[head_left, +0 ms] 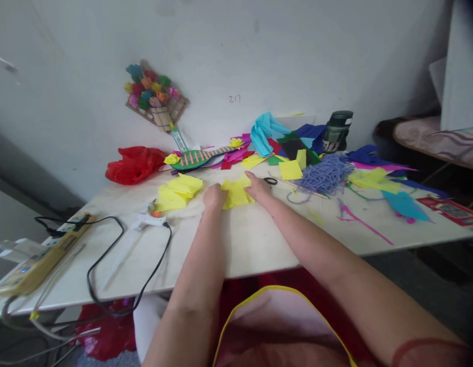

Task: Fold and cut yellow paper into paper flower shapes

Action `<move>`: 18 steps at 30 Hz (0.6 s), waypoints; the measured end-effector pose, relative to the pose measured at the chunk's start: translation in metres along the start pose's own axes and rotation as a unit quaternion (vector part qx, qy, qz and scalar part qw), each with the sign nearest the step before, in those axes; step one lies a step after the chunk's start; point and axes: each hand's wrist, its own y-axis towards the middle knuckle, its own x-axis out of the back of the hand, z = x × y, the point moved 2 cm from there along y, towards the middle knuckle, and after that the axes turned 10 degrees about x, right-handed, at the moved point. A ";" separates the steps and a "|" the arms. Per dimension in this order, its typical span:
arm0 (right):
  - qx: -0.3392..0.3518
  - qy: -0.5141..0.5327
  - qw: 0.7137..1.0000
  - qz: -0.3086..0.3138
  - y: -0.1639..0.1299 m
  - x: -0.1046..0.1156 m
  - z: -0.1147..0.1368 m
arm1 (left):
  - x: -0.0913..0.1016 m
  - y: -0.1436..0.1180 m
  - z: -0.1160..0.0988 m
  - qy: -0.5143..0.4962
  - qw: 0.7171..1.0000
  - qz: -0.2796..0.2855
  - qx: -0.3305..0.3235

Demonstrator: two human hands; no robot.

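Observation:
Between my two hands lies a piece of yellow crepe paper (236, 194), flat and slightly wrinkled just above the white table. My left hand (214, 197) has its fingers closed on the paper's left edge. At the upper right side of the same sheet, my right hand (258, 188) pinches it between thumb and fingers. A stack of folded yellow paper (179, 191) rests to the left of my left hand. Black-handled scissors (270, 181) lie beside my right hand, their blades hidden.
A glue gun (148, 221) with a looping black cord and a power strip (49, 255) occupy the left side. Purple shredded paper strands (324, 175), a dark green bottle (337, 132) and coloured paper scraps fill the right. A red plastic bag (134, 165) sits at the back left.

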 end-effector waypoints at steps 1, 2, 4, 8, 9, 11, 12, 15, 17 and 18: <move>0.001 -0.011 1.000 0.006 -0.001 0.001 -0.001 | -0.001 0.000 0.000 0.006 1.000 0.002 0.002; 0.002 -0.021 1.000 0.008 -0.002 0.002 -0.002 | -0.001 0.001 0.000 0.010 1.000 0.004 0.002; 0.008 -0.045 0.999 0.004 -0.004 0.008 -0.003 | -0.002 0.001 0.000 0.012 1.000 0.006 0.001; 0.079 -0.094 0.991 -0.059 -0.010 0.023 0.008 | -0.002 0.001 0.000 0.007 1.000 0.005 -0.005; 0.105 -0.093 0.988 -0.065 -0.012 0.024 0.014 | -0.002 0.001 0.001 0.007 1.000 0.005 -0.004; 0.158 -0.081 0.983 -0.056 -0.013 0.019 0.027 | -0.003 0.001 0.001 0.010 1.000 0.002 -0.007; 0.183 -0.074 0.979 -0.046 -0.014 0.014 0.035 | -0.004 0.001 0.000 0.013 1.000 0.001 -0.009; 0.223 -0.058 0.973 0.022 -0.014 -0.008 0.049 | -0.004 0.002 0.000 0.019 1.000 0.000 -0.011; 0.220 -0.051 0.971 0.082 -0.015 -0.020 0.049 | -0.003 0.002 0.000 0.020 1.000 -0.002 -0.009; 0.213 -0.044 0.970 0.110 -0.015 -0.024 0.047 | -0.003 0.002 0.000 0.020 1.000 -0.003 -0.009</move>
